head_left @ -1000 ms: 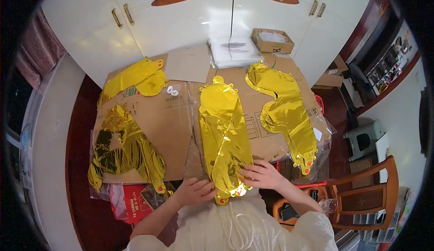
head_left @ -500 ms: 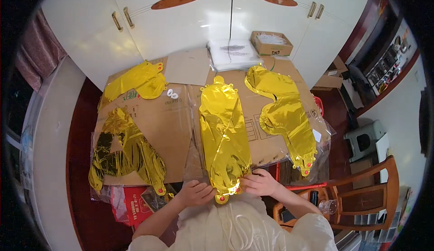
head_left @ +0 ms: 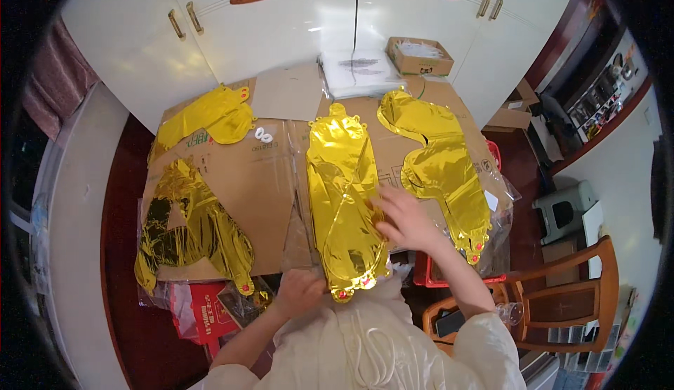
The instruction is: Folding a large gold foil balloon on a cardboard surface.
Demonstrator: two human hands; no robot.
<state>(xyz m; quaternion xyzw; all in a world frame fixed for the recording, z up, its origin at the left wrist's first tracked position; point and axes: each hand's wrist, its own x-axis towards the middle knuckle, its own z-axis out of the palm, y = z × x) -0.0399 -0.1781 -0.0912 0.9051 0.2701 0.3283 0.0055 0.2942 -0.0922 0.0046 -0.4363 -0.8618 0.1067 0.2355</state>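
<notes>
A flat gold foil balloon [head_left: 342, 179], long and wrinkled, lies in front of me on the cardboard, its tab end with a red dot hanging at the near edge. My right hand [head_left: 407, 218] is spread over its right side, fingers touching or just above the foil. Beside its lower left edge is my left hand [head_left: 302, 292], fingers curled closed; whatever they pinch is hidden. To the left lies an A-shaped gold foil balloon [head_left: 219, 228], with another folded gold balloon [head_left: 228, 117] behind it. On the right rests a curved gold foil balloon [head_left: 439, 165].
Flat cardboard [head_left: 270, 193] covers the table. Two white rings [head_left: 263, 135] lie near the back left. Farther back are a stack of transparent plastic bags [head_left: 361, 74] and a small cardboard box [head_left: 421, 58]. A wooden chair [head_left: 562, 299] stands at the right, white cabinets [head_left: 281, 25] behind.
My right hand has left the balloon's near end and moved up along its right side, fingers spreading. My left hand has curled and sits slightly left of the balloon. The balloon's near part looks flatter.
</notes>
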